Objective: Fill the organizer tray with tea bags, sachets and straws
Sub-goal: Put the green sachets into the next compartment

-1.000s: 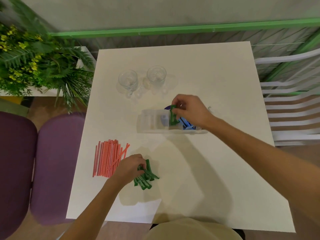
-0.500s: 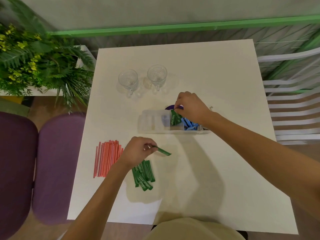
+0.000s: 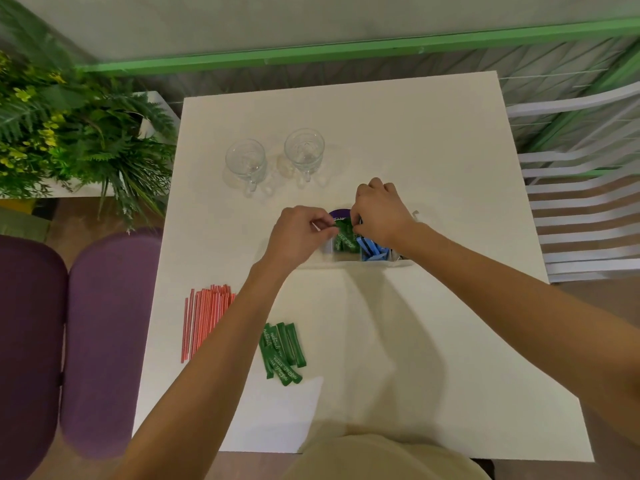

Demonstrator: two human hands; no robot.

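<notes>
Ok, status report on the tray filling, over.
Left hand pinching a green sachet at the organizer tray; right hand gripping the standing green sachets inside. Loose green sachets and red straws lie on the table. Nothing blocking the tray.

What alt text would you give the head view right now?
The left hand and right hand pinch green sachets in a clear organizer tray, beside blue sachets, on a white table. Nearer the person lie spare sachets and red straws; two glass mugs stand beyond the tray.
</notes>
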